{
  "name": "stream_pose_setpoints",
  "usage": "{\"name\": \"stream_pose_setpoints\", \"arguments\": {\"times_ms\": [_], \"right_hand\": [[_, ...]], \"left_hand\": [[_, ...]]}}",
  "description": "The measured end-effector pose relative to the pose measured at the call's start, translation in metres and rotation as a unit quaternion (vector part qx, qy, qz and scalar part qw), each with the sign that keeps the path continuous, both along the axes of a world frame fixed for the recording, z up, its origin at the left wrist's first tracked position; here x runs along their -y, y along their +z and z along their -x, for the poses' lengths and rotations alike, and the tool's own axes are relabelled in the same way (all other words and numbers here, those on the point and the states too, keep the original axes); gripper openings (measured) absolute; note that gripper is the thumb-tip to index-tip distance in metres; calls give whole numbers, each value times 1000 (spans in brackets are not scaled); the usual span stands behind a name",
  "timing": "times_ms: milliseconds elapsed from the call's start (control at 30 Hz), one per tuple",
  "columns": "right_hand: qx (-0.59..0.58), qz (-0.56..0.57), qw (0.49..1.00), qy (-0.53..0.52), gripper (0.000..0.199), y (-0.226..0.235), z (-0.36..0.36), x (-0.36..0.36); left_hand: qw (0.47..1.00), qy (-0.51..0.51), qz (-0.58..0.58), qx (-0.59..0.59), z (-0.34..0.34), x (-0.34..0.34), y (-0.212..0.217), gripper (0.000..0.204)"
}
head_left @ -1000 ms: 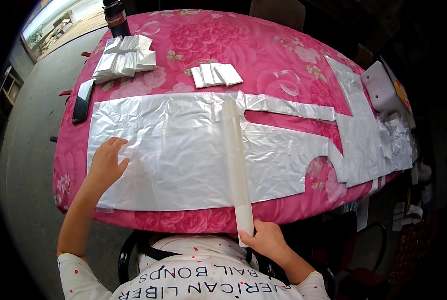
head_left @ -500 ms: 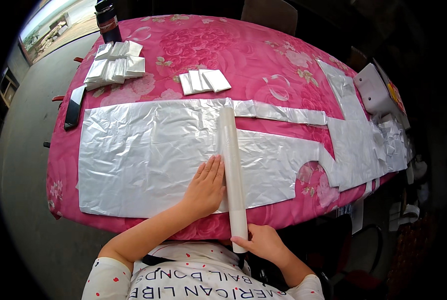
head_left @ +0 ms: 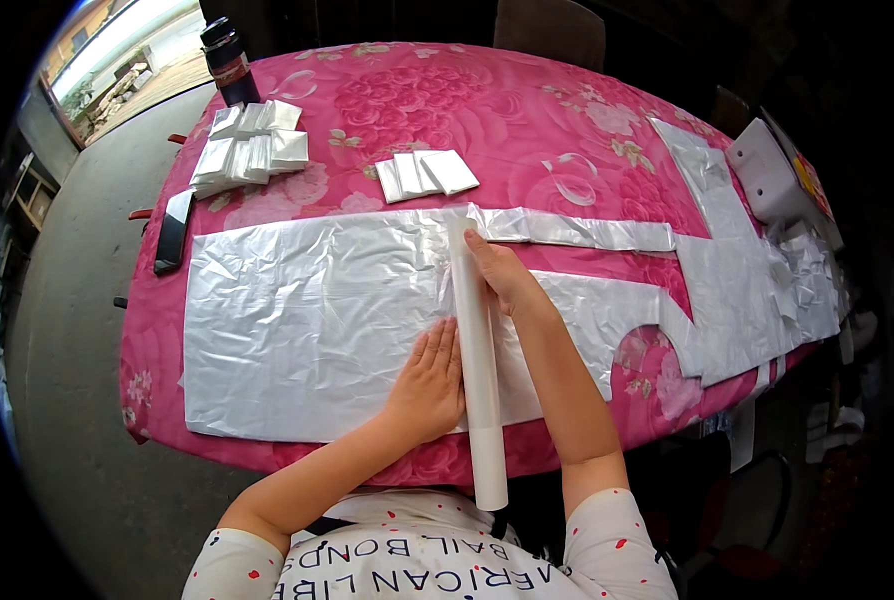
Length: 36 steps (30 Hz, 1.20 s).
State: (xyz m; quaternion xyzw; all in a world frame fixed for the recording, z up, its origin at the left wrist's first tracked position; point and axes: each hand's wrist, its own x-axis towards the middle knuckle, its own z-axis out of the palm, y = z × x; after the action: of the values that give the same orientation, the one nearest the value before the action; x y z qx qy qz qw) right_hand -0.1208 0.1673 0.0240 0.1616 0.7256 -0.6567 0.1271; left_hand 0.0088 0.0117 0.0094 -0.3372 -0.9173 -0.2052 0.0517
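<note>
A thin, shiny whitish plastic sheet point(head_left: 297, 330) lies wide across the table, wrinkled, with a curved cutout and long straps toward the right. Across it, running from far to near, rests a long pale roll point(head_left: 482, 390), its near end jutting past the table edge. My left hand point(head_left: 432, 378) lies flat on the sheet, fingers together and stretched out, against the left side of the roll. At the roll's far end my right hand point(head_left: 499, 268) grips it from the right, thumb on top; its other fingers are mostly hidden.
Folded plastic packets point(head_left: 247, 150) are piled at the far left beside a dark bottle point(head_left: 229, 65) and a phone point(head_left: 173, 233). More packets point(head_left: 427, 174) lie beyond the sheet. A white box point(head_left: 763, 172) and crumpled plastic point(head_left: 807, 285) sit at the right on the pink floral tablecloth point(head_left: 527, 105).
My right hand has moved from the roll's near end to its far end. My left hand stays flat beside the roll. The whole view has shifted slightly.
</note>
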Motion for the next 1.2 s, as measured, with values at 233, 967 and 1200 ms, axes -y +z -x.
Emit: {"name": "stream_pose_setpoints", "arguments": {"times_ms": [233, 967, 1200], "right_hand": [[-127, 505, 814, -257, 22, -14, 47, -61], [-324, -300, 848, 292, 40, 2, -35, 264], [-407, -298, 754, 421, 61, 6, -73, 296]], "left_hand": [[1000, 2, 24, -12, -1, 2, 1, 57], [992, 17, -72, -103, -4, 1, -25, 57], [997, 6, 19, -74, 1, -12, -36, 61]]}}
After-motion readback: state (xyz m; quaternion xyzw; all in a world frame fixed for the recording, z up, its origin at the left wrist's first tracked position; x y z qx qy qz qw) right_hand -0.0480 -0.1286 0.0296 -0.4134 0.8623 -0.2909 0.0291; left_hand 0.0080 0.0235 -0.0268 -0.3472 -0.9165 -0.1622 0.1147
